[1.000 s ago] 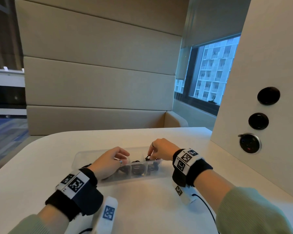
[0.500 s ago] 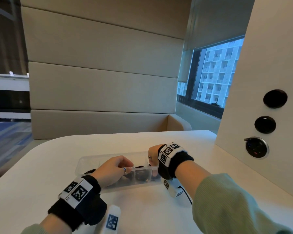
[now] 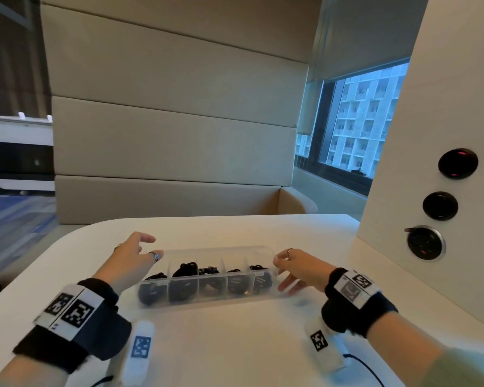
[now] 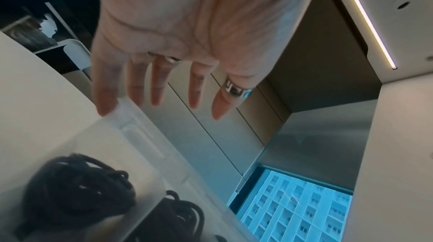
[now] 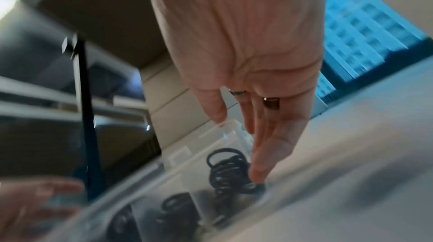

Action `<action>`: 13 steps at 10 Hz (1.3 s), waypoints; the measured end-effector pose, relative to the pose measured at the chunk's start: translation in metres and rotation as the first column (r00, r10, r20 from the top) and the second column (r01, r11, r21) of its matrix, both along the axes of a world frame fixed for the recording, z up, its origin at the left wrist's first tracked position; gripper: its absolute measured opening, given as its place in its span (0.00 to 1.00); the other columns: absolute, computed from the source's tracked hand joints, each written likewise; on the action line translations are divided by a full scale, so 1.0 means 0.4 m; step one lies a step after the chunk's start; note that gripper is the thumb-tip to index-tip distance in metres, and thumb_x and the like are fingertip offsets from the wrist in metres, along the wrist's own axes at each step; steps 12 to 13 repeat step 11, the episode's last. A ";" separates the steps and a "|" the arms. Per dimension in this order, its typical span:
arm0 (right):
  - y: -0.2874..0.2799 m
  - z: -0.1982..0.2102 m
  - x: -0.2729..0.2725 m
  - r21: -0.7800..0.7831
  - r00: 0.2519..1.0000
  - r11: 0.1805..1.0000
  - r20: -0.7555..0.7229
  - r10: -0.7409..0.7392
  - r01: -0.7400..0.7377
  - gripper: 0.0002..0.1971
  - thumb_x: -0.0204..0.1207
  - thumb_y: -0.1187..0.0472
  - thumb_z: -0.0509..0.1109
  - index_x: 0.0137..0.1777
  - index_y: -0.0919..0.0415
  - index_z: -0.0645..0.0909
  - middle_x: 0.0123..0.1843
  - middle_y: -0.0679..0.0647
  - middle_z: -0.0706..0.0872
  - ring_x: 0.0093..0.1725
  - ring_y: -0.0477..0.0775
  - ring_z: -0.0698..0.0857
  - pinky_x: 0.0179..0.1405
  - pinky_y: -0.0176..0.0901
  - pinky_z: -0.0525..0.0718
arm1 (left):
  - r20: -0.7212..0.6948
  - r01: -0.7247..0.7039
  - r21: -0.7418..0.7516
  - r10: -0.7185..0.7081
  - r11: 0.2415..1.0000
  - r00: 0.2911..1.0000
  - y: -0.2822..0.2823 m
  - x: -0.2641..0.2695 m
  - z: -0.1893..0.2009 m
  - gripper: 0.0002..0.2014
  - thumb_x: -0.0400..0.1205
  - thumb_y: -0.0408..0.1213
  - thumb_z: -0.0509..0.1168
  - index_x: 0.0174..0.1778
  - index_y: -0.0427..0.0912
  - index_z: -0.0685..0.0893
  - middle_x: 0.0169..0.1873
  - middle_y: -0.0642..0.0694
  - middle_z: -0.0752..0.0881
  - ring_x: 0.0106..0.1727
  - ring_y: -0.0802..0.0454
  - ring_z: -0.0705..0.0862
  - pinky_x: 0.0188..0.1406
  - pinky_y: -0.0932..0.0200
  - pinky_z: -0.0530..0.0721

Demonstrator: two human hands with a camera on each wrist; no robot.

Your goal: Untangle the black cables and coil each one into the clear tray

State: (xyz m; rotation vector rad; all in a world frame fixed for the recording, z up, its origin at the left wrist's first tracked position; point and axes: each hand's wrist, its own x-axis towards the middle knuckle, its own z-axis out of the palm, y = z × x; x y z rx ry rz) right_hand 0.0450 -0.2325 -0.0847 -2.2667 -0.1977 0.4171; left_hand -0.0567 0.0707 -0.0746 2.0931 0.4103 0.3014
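A long clear tray (image 3: 221, 250) with several compartments lies on the white table, a coiled black cable (image 3: 185, 270) in each. My left hand (image 3: 134, 254) hovers at the tray's left end with fingers straight and spread, holding nothing; in the left wrist view the left hand (image 4: 161, 86) is just above the tray corner (image 4: 131, 116) and two cable coils (image 4: 77, 186). My right hand (image 3: 294, 268) sits at the tray's right end, fingers straight along its end wall. The right wrist view shows the right hand (image 5: 255, 125) touching the tray beside a coil (image 5: 227, 170).
The white table (image 3: 235, 344) spreads around the tray. A white side panel (image 3: 444, 135) with three round black sockets stands at the right. A beige padded bench back lies behind the table, a window at the far right. White tagged devices hang under both wrists.
Both hands have left the inside of the tray and moved apart to its two ends. The tray with its coils now shows fully between them.
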 end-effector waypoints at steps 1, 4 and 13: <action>-0.013 -0.011 -0.004 0.136 0.997 0.988 -0.009 -0.075 0.076 0.13 0.84 0.57 0.60 0.63 0.65 0.71 0.54 0.62 0.82 0.36 0.54 0.88 0.37 0.44 0.89 | 0.030 -0.009 -0.044 0.010 0.999 0.999 -0.003 -0.001 -0.009 0.17 0.82 0.40 0.64 0.65 0.50 0.71 0.72 0.36 0.67 0.53 0.47 0.79 0.46 0.52 0.78; -0.076 0.008 -0.049 0.073 0.983 0.980 0.000 -0.185 0.185 0.21 0.83 0.56 0.60 0.73 0.64 0.65 0.57 0.59 0.80 0.49 0.57 0.85 0.37 0.42 0.86 | 0.103 0.244 -0.160 -0.229 0.957 0.968 -0.094 0.023 -0.035 0.25 0.80 0.36 0.67 0.73 0.48 0.69 0.76 0.43 0.67 0.76 0.45 0.67 0.74 0.46 0.66; -0.098 0.043 -0.141 -0.599 0.924 0.800 0.320 0.208 0.027 0.21 0.80 0.50 0.61 0.71 0.55 0.72 0.68 0.57 0.79 0.65 0.60 0.80 0.63 0.51 0.78 | -0.323 0.402 0.654 -0.245 0.641 0.914 -0.216 0.024 -0.019 0.18 0.81 0.48 0.60 0.68 0.55 0.72 0.62 0.52 0.78 0.59 0.53 0.79 0.60 0.55 0.78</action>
